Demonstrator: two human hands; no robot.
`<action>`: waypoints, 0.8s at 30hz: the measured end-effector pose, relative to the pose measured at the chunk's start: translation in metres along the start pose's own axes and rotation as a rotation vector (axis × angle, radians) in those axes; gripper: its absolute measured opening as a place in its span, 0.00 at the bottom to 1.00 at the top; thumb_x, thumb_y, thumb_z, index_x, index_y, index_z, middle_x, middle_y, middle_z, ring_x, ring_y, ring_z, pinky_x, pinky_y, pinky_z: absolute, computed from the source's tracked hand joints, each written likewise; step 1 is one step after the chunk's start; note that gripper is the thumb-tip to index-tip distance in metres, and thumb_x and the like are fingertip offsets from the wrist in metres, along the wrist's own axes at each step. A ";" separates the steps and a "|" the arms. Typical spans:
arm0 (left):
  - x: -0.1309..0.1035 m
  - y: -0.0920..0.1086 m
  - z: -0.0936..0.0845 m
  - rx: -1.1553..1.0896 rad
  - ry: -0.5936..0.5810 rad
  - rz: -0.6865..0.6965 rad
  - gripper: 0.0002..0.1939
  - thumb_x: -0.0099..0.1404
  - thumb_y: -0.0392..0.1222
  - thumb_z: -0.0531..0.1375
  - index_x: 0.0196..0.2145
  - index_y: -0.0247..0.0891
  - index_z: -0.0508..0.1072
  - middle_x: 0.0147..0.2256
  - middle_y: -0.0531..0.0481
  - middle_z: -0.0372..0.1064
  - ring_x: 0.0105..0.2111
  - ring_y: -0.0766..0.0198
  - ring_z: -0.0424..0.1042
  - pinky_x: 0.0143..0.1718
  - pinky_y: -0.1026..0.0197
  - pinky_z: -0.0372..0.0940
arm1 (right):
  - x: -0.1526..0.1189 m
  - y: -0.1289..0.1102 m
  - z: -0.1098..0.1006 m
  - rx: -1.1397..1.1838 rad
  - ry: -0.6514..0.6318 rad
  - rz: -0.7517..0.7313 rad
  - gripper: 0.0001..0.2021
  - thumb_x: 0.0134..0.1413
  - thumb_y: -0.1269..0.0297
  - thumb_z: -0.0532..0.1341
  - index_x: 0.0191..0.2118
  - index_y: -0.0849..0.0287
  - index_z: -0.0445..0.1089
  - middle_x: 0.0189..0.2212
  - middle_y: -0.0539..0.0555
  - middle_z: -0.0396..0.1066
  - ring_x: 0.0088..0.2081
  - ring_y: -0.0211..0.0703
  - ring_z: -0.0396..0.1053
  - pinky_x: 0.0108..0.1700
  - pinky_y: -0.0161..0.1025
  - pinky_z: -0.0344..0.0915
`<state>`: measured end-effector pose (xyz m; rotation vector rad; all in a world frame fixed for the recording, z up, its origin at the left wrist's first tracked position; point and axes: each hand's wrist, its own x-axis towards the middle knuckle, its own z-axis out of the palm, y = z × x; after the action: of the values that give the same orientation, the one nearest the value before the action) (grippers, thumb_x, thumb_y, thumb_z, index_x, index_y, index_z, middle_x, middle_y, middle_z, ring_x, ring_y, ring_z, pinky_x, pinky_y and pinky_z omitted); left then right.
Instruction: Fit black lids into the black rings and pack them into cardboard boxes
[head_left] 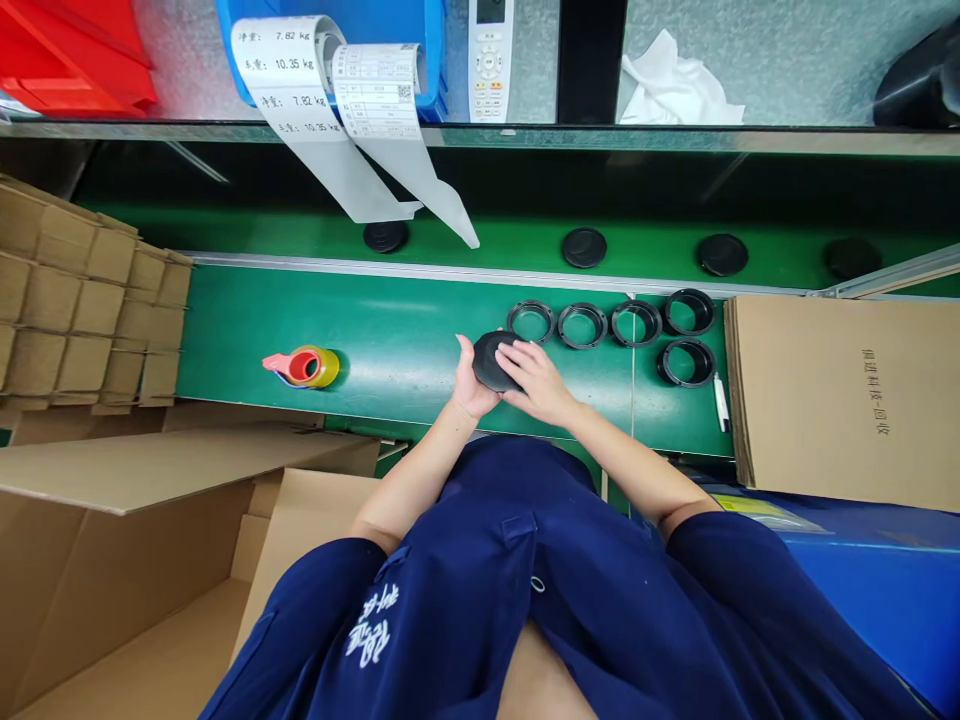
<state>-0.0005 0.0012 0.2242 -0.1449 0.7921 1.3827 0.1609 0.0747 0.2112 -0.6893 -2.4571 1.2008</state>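
Between my two hands, above the front of the green worktop [405, 340], is a round black disc [491, 362]. My left hand [471, 385] supports it from the left and below, thumb up along its edge. Fingers of my right hand [536, 380] lie flat across its right part, touching the top face. Just beyond, several black rings [583, 326] stand on the worktop, running off to the right. Similar black discs [584, 248] lie spaced out on the green strip [480, 240] behind the metal rail.
Left on the worktop is a yellow tape roll [324, 367] with a red piece. Cardboard dividers [82, 290] and an open carton [150, 590] stand at left. Flat cardboard [840, 390] and a white pen [721, 403] lie right. Printed labels [382, 150] hang from the shelf.
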 end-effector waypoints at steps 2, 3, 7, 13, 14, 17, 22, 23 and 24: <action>0.005 -0.005 -0.007 0.031 0.038 -0.072 0.44 0.71 0.75 0.44 0.62 0.37 0.71 0.54 0.37 0.75 0.61 0.41 0.69 0.62 0.38 0.66 | -0.001 0.003 0.011 -0.084 -0.082 -0.035 0.46 0.58 0.31 0.63 0.73 0.55 0.59 0.75 0.62 0.47 0.75 0.66 0.39 0.75 0.66 0.38; 0.008 -0.008 -0.010 0.049 0.037 -0.101 0.44 0.71 0.76 0.45 0.62 0.37 0.71 0.55 0.36 0.74 0.62 0.41 0.69 0.63 0.38 0.66 | 0.001 0.006 0.015 -0.124 -0.122 -0.023 0.52 0.54 0.31 0.66 0.75 0.56 0.53 0.75 0.65 0.43 0.75 0.68 0.37 0.74 0.67 0.39; 0.022 -0.008 -0.012 0.087 0.012 -0.160 0.46 0.67 0.78 0.46 0.66 0.42 0.67 0.61 0.35 0.69 0.65 0.38 0.64 0.65 0.32 0.60 | 0.028 0.029 0.018 -0.179 -0.176 0.102 0.62 0.46 0.37 0.73 0.79 0.49 0.40 0.73 0.66 0.45 0.71 0.70 0.49 0.69 0.66 0.54; 0.028 0.026 -0.040 0.152 0.250 -0.144 0.42 0.69 0.74 0.51 0.72 0.51 0.53 0.68 0.33 0.57 0.69 0.39 0.57 0.63 0.23 0.56 | 0.092 0.088 0.006 -0.458 0.070 0.383 0.59 0.46 0.45 0.75 0.77 0.60 0.48 0.71 0.72 0.44 0.69 0.76 0.46 0.71 0.68 0.43; 0.025 0.031 -0.050 0.144 0.258 -0.147 0.40 0.71 0.71 0.52 0.71 0.48 0.55 0.67 0.32 0.59 0.69 0.41 0.58 0.64 0.26 0.57 | 0.098 0.095 0.006 -0.474 0.052 0.388 0.58 0.46 0.46 0.76 0.77 0.61 0.48 0.72 0.72 0.44 0.70 0.76 0.45 0.72 0.69 0.40; 0.011 0.041 -0.081 0.105 0.305 -0.148 0.32 0.74 0.64 0.53 0.66 0.41 0.63 0.64 0.32 0.63 0.65 0.45 0.64 0.64 0.35 0.62 | 0.106 0.100 0.014 -0.490 -0.034 0.362 0.58 0.48 0.43 0.75 0.76 0.63 0.49 0.74 0.74 0.41 0.73 0.77 0.41 0.72 0.71 0.33; -0.010 0.056 -0.123 0.137 0.535 -0.140 0.20 0.75 0.55 0.56 0.52 0.36 0.73 0.53 0.35 0.72 0.55 0.50 0.74 0.57 0.46 0.70 | 0.113 0.072 0.028 -0.503 0.035 0.233 0.45 0.66 0.42 0.59 0.77 0.64 0.47 0.77 0.70 0.32 0.76 0.71 0.29 0.73 0.70 0.28; -0.008 0.063 -0.129 0.161 0.599 -0.126 0.17 0.75 0.52 0.57 0.48 0.35 0.74 0.49 0.36 0.74 0.51 0.51 0.75 0.55 0.47 0.71 | 0.115 0.068 0.031 -0.507 0.076 0.228 0.42 0.69 0.43 0.56 0.77 0.64 0.46 0.77 0.68 0.32 0.77 0.69 0.29 0.73 0.70 0.28; -0.003 0.073 -0.133 0.181 0.655 -0.103 0.13 0.75 0.48 0.57 0.44 0.34 0.74 0.44 0.38 0.74 0.47 0.52 0.76 0.54 0.49 0.71 | 0.116 0.068 0.035 -0.510 0.099 0.236 0.40 0.71 0.45 0.53 0.77 0.64 0.46 0.77 0.68 0.33 0.77 0.67 0.30 0.73 0.71 0.28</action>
<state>-0.1220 -0.0556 0.1531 -0.5058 1.4264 1.1602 0.0662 0.1519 0.1448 -1.1703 -2.6676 0.5773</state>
